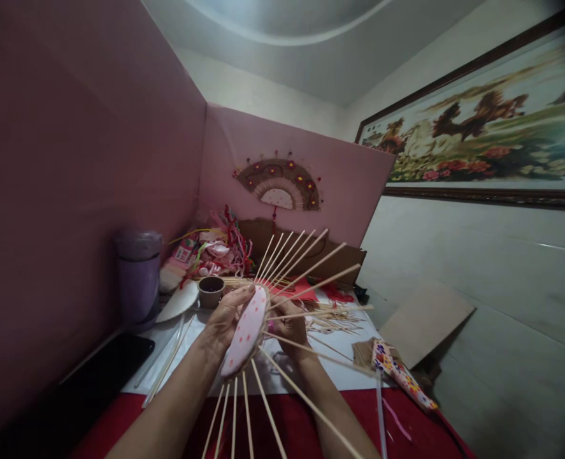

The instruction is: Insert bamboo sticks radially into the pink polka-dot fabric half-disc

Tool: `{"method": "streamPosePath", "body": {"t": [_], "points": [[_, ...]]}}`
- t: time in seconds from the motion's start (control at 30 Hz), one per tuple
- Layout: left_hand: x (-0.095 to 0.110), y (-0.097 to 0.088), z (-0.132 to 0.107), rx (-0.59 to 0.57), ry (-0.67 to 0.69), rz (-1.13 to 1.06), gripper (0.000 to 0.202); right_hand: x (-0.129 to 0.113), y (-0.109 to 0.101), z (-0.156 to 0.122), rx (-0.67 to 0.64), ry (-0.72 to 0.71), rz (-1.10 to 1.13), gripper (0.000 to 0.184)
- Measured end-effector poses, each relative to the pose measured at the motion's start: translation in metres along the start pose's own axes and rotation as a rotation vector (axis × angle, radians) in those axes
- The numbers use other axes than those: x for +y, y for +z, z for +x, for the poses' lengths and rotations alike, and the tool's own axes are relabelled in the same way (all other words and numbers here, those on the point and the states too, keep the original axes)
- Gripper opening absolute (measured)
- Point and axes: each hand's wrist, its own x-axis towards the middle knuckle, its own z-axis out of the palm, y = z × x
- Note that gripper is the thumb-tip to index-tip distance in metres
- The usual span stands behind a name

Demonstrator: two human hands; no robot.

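Between my hands is a half-round fan base (247, 335), covered in white-pink cloth with small red dots, held up and tilted. Several thin wooden sticks (306, 266) fan out from its curved edge, some upward, some right and some down toward me. My left hand (228, 312) grips the base at its left side, thumb on the upper end. Behind the sticks, my right hand (286, 322) is closed around the curved edge from the right; its fingers are partly hidden. On the pink board behind hangs a finished brown fan (282, 182) with flowers and a similar dotted base.
A flower-patterned glue gun (404, 376) lies at the right with a glue stick (381, 414) near it. On the left are a purple cup (139, 284), a dark phone (114, 363) and a small brown bowl (211, 292). Yarn and cloth scraps (220, 245) are heaped behind.
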Motion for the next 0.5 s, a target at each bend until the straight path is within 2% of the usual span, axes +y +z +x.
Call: {"method": "streamPosePath", "body": {"t": [0.17, 0.4, 0.5], "points": [[0.001, 0.002, -0.004, -0.135, 0.046, 0.102, 0.024, 0.008, 0.001, 0.004, 0.121, 0.097, 0.060, 0.017], [0.002, -0.001, -0.004, -0.102, 0.056, 0.119, 0.037, -0.002, 0.002, 0.002, 0.120, 0.112, 0.020, 0.011], [0.003, 0.000, -0.006, -0.098, 0.045, 0.131, 0.042, -0.005, 0.002, 0.002, 0.120, 0.175, 0.133, 0.008]]}}
